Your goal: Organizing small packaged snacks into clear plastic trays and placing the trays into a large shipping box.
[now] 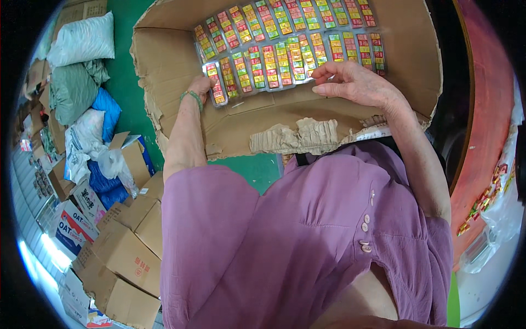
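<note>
Purple blouse (219, 236) is fronting carton (160, 61), left hand (199, 88) touching end candy tray (216, 88) (grip unclear), right hand (355, 83) hovering unclenched; nudging edges flush is probably serving best.

Bare cardboard (263, 112) leaves passage; the packs (296, 52) and torn near flap (296, 137) hem it.

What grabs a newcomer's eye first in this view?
The bright rows of small red, yellow and green pieces inside the torn-edged cardboard box, top centre. Then the purple shirt filling the lower middle, with the left hand at the lower row's left end and the right hand near that row, right of centre.
</note>
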Tool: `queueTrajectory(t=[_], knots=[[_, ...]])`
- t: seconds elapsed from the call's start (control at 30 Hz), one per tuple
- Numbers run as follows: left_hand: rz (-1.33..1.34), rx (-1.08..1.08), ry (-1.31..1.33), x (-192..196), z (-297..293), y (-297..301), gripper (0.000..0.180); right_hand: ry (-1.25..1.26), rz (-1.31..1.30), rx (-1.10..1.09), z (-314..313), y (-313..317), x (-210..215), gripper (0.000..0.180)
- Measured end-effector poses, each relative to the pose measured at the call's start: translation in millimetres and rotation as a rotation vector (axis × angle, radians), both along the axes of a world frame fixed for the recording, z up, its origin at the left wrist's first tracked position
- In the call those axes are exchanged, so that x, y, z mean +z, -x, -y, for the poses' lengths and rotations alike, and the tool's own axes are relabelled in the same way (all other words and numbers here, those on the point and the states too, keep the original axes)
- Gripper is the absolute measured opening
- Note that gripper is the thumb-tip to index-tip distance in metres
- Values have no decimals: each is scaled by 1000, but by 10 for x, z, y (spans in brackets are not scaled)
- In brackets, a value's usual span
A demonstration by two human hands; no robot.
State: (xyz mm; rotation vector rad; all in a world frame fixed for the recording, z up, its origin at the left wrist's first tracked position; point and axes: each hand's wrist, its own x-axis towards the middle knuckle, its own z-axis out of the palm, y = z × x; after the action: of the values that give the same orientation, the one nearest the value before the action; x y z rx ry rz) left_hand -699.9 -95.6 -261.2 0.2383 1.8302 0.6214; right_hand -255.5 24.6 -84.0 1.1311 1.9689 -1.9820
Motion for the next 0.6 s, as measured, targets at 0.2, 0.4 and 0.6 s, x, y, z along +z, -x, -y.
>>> queueTrajectory(t=[0.2, 0.4, 0.6], knots=[[-42, 54, -9, -222, 37, 78, 29, -26, 66, 40, 30, 21, -14, 48], [-525, -238, 128, -538, 476, 591, 23, -20, 22, 97, 35, 130, 87, 47], [-480, -301, 66, 76, 28, -249, 28, 37, 54, 37, 28, 6, 6, 49]])
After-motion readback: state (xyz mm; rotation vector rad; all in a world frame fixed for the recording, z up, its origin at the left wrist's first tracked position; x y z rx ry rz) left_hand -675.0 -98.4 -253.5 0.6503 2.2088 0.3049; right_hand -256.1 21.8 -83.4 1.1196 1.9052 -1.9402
